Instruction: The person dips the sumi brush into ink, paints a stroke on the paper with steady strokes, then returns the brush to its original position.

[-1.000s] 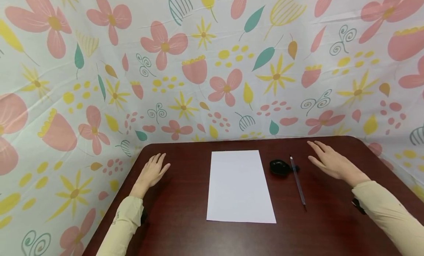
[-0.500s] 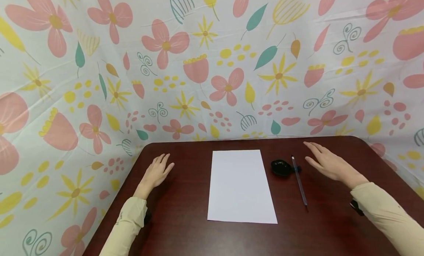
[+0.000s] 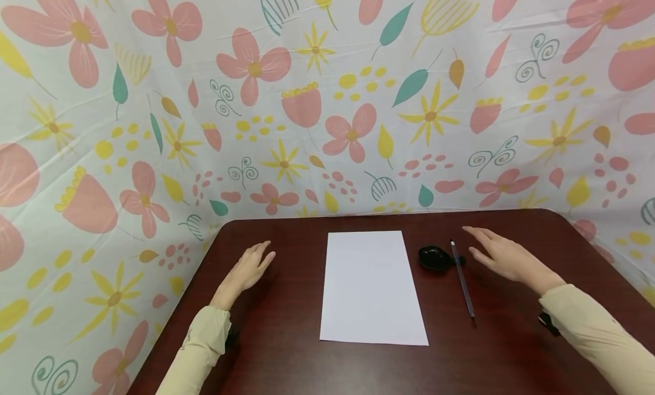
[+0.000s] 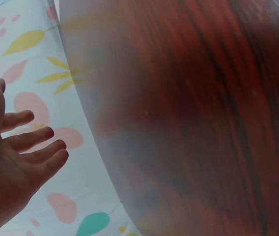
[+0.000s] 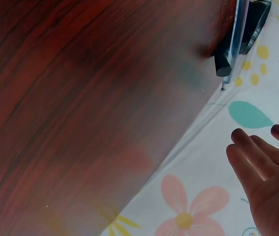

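Note:
My left hand [image 3: 248, 269] hovers over the left side of the table with its fingers extended and nothing held; the left wrist view shows the same hand [image 4: 19, 162] with spread fingers. On the right, my right hand [image 3: 505, 258] is raised with loosely straight fingers, just right of a slim pen-like stick [image 3: 463, 284]. That stick has a pale top end, a translucent shaft and a dark pointed tip toward me. It lies across the narrow end of a glossy black rounded object [image 3: 433, 258]. A white sheet of paper [image 3: 375, 287] lies flat between the hands.
The dark red-brown wooden table [image 3: 286, 304] has rounded far corners. A white cloth [image 3: 353, 173] printed with flowers and leaves hangs right behind its far edge and along the left side.
My left hand has drifted to the right, toward the paper. My right hand has shifted slightly left, closer to the pen-like stick. The paper, stick and black object stay put.

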### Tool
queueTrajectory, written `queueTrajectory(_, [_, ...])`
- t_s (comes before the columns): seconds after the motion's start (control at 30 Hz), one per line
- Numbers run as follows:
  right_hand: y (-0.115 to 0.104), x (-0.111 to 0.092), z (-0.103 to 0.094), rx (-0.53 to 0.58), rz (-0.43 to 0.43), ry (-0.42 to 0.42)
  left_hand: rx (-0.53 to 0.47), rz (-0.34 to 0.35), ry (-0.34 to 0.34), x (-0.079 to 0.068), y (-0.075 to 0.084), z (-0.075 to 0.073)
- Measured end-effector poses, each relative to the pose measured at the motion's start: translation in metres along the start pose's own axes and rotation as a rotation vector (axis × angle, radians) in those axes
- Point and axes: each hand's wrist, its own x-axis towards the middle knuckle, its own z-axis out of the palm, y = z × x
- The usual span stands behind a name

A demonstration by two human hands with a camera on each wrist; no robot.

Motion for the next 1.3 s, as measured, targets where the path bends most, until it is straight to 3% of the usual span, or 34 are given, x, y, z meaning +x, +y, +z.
queueTrajectory(0.4, [-0.004, 0.000, 0.002, -0.046, -0.105, 0.172, -0.115, 0.020, -0.077, -0.001, 0.012, 0.005])
queueTrajectory(0.8, [-0.007, 0.002, 0.006, -0.107, -0.267, 0.255, -0.157, 0.030, -0.123, -0.005, 0.024, 0.013])
queueTrajectory(1.3, [-0.014, -0.003, 0.002, -0.100, -0.245, 0.129, -0.136, 0.110, -0.154, -0.006, 0.039, 0.023])
